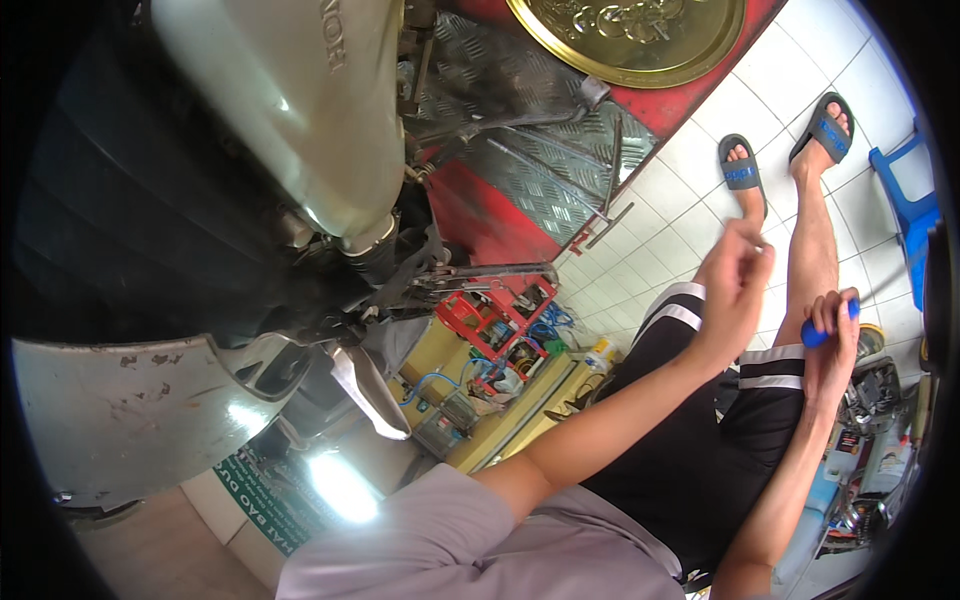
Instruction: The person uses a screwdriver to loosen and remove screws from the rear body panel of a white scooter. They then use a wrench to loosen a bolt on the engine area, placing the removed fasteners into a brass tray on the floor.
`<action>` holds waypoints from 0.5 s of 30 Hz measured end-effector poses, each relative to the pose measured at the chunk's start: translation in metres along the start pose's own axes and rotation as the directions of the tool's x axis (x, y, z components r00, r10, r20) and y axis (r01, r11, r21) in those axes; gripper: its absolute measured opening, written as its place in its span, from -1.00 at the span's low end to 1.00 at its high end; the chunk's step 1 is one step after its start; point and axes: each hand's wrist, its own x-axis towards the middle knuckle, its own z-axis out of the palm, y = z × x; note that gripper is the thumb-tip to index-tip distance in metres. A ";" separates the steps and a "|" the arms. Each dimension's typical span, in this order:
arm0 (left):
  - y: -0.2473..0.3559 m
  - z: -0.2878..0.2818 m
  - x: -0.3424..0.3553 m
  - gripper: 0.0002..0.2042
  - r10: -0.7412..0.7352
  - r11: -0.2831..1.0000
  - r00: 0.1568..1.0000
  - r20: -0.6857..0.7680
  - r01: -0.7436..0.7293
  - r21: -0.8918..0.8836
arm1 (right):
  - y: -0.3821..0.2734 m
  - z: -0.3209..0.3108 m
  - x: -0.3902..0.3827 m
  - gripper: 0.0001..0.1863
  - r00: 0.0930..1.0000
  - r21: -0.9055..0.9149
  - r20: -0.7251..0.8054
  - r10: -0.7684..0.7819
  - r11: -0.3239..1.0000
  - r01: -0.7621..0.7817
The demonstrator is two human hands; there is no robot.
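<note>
My left hand (738, 285) is raised above my legs, fingers curled together in a pinch. A tiny pale spot shows at its fingertips, too small to name. Over my right thigh, my right hand (832, 345) wraps round a smooth blue object (818, 333). Its rounded ends stick out on both sides of the fingers, and the rest is hidden in the palm. Neither hand touches the motorbike (300, 110), whose worn grey-beige body fills the left side.
A red stand with a ribbed metal plate (480, 70) carries a T-handle wrench (560, 180) and other long tools. On it lies a golden round tray (640, 60). A blue plastic stool (910, 215) stands at right. Red shelving (500, 320) and cluttered parts (870, 400) lie around.
</note>
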 end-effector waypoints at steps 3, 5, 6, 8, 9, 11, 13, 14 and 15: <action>-0.054 0.042 0.002 -0.96 -0.007 0.993 1.000 0.016 0.005 0.117 | -0.025 -0.004 0.003 -0.65 1.000 0.212 0.004 0.020 0.977 -0.021; -0.070 0.066 0.003 -0.97 -0.016 0.993 1.000 -0.015 0.018 0.115 | -0.031 -0.021 0.003 -0.65 0.998 0.029 -0.028 0.064 0.998 -0.063; -0.074 0.074 0.003 -0.97 -0.039 0.996 0.999 0.017 0.038 0.077 | -0.033 -0.028 0.003 -0.66 0.993 -0.030 -0.011 0.113 0.993 -0.114; -0.082 0.083 0.005 -0.96 -0.054 0.995 0.995 0.085 0.047 0.084 | -0.035 -0.032 0.003 -0.67 0.992 0.004 -0.010 0.127 0.992 -0.127; -0.086 0.085 0.006 -0.95 -0.061 0.996 0.995 0.076 0.056 0.070 | -0.035 -0.031 0.002 -0.68 0.991 0.020 -0.011 0.134 0.991 -0.134; -0.095 0.090 0.009 -0.94 -0.074 0.997 0.995 0.072 0.072 0.028 | -0.036 -0.035 0.002 -0.72 0.991 -0.026 -0.042 0.125 0.992 -0.126; -0.110 0.082 0.009 -0.94 -0.099 0.995 0.995 0.031 0.099 0.027 | -0.030 -0.042 -0.002 -0.74 0.989 -0.049 -0.093 0.114 0.992 -0.119; -0.125 0.078 0.009 -0.94 -0.070 0.997 0.998 -0.004 0.070 -0.024 | -0.023 -0.057 -0.001 -0.77 0.985 -0.034 -0.118 0.124 0.991 -0.129; -0.142 0.070 0.007 -0.94 0.003 1.000 0.999 -0.041 -0.002 0.017 | -0.020 -0.064 -0.001 -0.78 0.990 -0.075 -0.100 0.104 0.991 -0.111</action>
